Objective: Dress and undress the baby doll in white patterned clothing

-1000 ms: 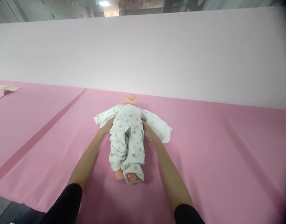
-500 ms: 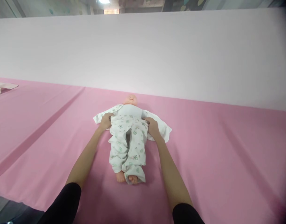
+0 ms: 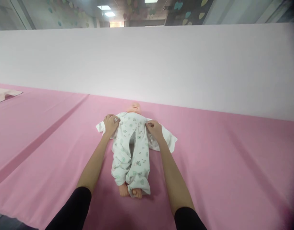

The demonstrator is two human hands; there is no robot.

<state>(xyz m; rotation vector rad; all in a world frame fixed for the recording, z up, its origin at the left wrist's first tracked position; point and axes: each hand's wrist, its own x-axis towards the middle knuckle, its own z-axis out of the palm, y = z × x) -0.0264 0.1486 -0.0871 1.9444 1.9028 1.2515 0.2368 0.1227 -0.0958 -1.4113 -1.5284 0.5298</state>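
Note:
A baby doll (image 3: 135,108) lies on its back on a pink sheet (image 3: 209,166), head away from me, bare feet towards me. White printed pants (image 3: 131,127) cover its legs and reach up over the chest, with a gap at the crotch. My left hand (image 3: 111,124) pinches the waistband at one side. My right hand (image 3: 154,129) pinches the same waistband at the other side. Beneath the doll a white printed top (image 3: 169,137) lies spread, its sleeve (image 3: 99,127) sticking out past my left hand.
Behind the doll's head rises a white padded wall (image 3: 147,64), with glass above it. A pale folded cloth (image 3: 5,94) lies at the far left of the sheet. The sheet's near edge and a dark floor (image 3: 7,223) show at the bottom left.
Both hands have drawn the waistband up from the doll's belly to its chest, covering the white front seen before. The legs of the pants look straighter. The camera view has tilted up slightly.

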